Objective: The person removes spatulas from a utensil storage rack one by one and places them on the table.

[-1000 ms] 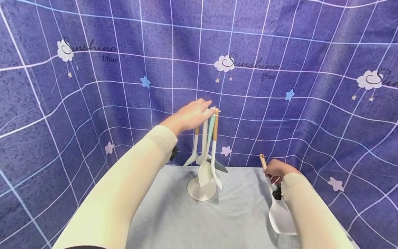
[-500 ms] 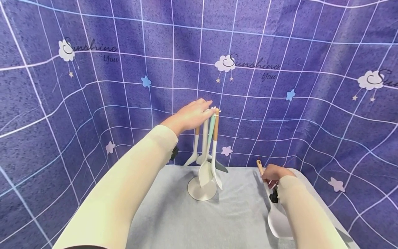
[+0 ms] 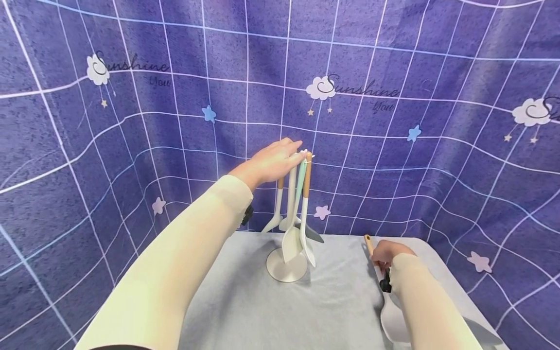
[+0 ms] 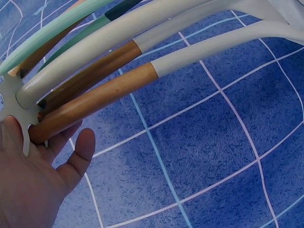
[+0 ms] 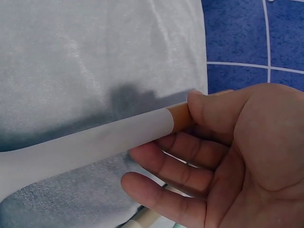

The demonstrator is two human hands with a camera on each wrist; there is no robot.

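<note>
In the head view, my left hand (image 3: 273,163) rests on top of a utensil stand (image 3: 286,266) with a round metal base. Its fingers lie fairly straight over the star-shaped hook top (image 4: 18,97), seen in the left wrist view. Several utensils hang there, among them a white spoon (image 3: 292,243), one with a mint handle (image 3: 301,177) and a wooden-handled one (image 3: 307,180). At the right, my right hand (image 3: 388,253) pinches a white spatula (image 3: 393,322) by its wooden-ended handle (image 5: 179,117) between thumb and fingers. My sleeve hides part of the spatula's wide head.
A grey cloth covers the table (image 3: 323,301). Behind and beside it hangs a purple gridded curtain (image 3: 245,97). A grey flat thing (image 3: 483,330) shows partly past my right sleeve. Parts of other handles (image 5: 147,218) appear low in the right wrist view.
My right hand has lowered the spatula and brought it nearer the front of the table. The left hand stays on the stand's top. The head view has shifted slightly.
</note>
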